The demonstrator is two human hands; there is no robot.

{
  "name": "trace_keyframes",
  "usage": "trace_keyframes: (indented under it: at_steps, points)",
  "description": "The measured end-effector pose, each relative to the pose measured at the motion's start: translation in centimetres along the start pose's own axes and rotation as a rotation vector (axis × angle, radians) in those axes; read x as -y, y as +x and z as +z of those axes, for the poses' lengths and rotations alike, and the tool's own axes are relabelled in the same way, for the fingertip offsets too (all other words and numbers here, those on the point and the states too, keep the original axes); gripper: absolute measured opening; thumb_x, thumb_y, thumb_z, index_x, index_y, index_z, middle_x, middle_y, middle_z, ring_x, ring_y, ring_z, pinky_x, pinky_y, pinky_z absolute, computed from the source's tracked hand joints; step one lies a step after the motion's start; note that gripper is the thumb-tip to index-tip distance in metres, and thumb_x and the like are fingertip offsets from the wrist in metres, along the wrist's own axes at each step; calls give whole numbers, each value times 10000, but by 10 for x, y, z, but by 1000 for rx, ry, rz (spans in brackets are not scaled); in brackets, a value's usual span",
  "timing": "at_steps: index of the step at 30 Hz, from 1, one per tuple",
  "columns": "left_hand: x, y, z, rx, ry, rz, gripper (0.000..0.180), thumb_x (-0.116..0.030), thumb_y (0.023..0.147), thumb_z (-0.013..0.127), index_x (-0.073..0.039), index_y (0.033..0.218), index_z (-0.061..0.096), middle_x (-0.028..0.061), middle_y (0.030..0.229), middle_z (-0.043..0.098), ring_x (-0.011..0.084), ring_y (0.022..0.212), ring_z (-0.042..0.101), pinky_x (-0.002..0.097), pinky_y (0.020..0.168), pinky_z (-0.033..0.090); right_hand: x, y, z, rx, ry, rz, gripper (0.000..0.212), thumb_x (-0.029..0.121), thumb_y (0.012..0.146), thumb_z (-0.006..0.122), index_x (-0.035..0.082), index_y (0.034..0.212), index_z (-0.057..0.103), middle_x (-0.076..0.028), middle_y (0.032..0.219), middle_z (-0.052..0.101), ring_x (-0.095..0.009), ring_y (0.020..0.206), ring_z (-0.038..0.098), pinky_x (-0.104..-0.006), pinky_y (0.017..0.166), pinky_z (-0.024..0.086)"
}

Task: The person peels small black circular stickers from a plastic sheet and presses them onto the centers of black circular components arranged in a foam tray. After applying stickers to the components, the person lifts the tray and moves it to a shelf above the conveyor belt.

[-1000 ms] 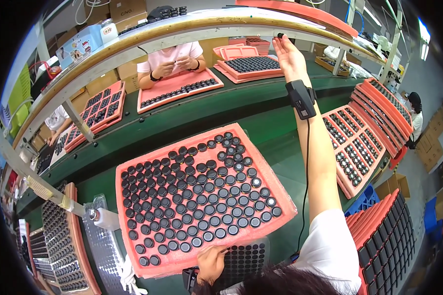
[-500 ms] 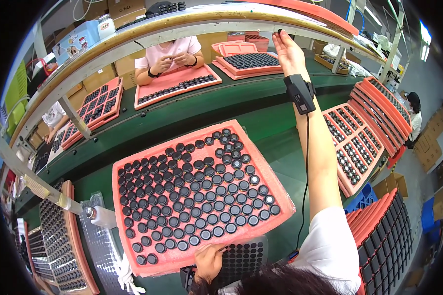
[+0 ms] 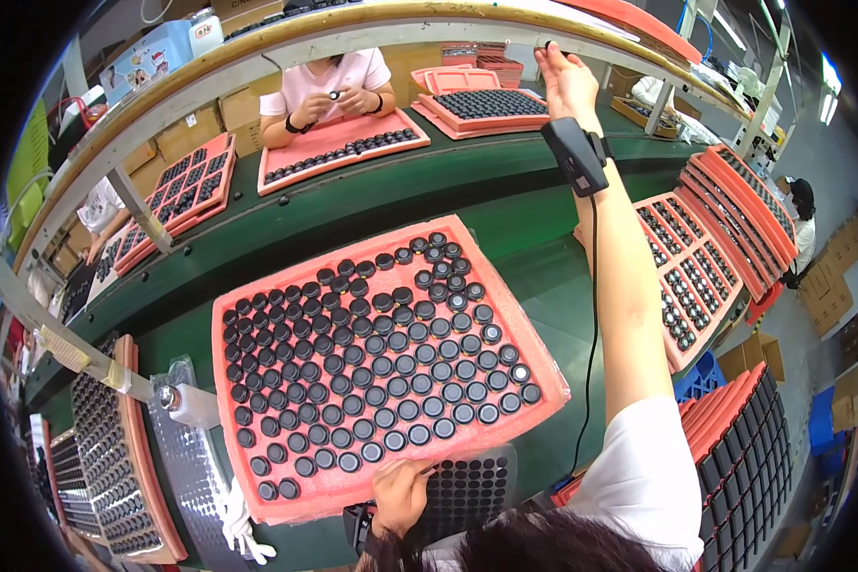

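Note:
My right hand (image 3: 570,84) is raised far out at arm's length, just under the shelf beam, its fingers curled around a small black round piece (image 3: 549,45) at the tips. A wrist-worn black device (image 3: 576,157) with a cable sits on that arm. At the near edge of a pink foam tray (image 3: 243,510), my left hand (image 3: 400,494) is closed in a pinch; what it holds, if anything, is too small to make out. Beside its fingertips lies a clear sheet of black round discs (image 3: 467,491). Rows of black lens-like caps (image 3: 381,367) stand upright on the tray.
Across the green bench, a person (image 3: 338,95) holds a small round part over another pink tray (image 3: 353,148). Filled pink trays (image 3: 686,276) stand at right, stacked ones behind. A white bottle (image 3: 191,405) and white gloves (image 3: 238,524) lie left. The shelf beam (image 3: 353,43) spans overhead.
My right hand's fingers, stretched upward before, are now more bent around the black piece. My left hand stays by the tray's edge. The person opposite has parted their hands slightly, showing a round part.

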State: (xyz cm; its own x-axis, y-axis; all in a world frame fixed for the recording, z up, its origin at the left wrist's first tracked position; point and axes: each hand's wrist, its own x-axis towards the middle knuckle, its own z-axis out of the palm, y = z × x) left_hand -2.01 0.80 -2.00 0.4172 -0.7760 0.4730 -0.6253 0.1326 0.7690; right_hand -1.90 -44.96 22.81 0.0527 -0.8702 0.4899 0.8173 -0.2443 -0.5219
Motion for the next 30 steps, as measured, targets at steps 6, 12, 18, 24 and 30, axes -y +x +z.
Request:
trace_keyframes:
  at_steps: [6, 12, 18, 24, 30]
  points:
    - [-5, -3, 4, -11, -6, -60, 71, 17, 702, 581, -10, 768, 574, 122, 656, 588, 285, 560, 551, 323, 518, 409, 21, 2, -35, 60, -21, 316, 396, 161, 863, 542, -58, 1138, 361, -241, 1161, 415, -340, 1147, 392, -458, 1008, 319]
    - [1, 2, 5, -50, -24, -97, 67, -10, 738, 575, -17, 805, 575, 102, 700, 599, 262, 597, 554, 318, 546, 402, 71, -190, -38, 620, -512, 345, 309, 133, 837, 550, -33, 1087, 476, -151, 1161, 491, -241, 1082, 480, -341, 970, 342]
    - [-4, 9, 4, -80, -78, -179, 38, -3, 751, 579, 4, 788, 571, 117, 683, 606, 253, 585, 585, 313, 533, 438, 71, -340, -51, 1052, -976, 279, 191, 6, 703, 644, 29, 883, 582, -79, 906, 598, -206, 894, 569, -297, 766, 447]
    - [-3, 5, 5, -74, -132, -221, 48, -13, 769, 562, 12, 810, 566, 121, 685, 607, 244, 599, 596, 302, 543, 446, 60, -387, -62, 1008, -891, 530, 179, 15, 693, 663, 16, 856, 590, -87, 879, 597, -203, 831, 582, -300, 702, 469]
    - [-3, 2, 4, -87, -113, -182, 68, -33, 801, 526, 21, 826, 559, 113, 648, 587, 248, 550, 565, 307, 518, 426, 53, -394, -69, 997, -857, 387, 142, 16, 681, 668, 22, 807, 601, -85, 856, 588, -217, 777, 577, -307, 648, 478]
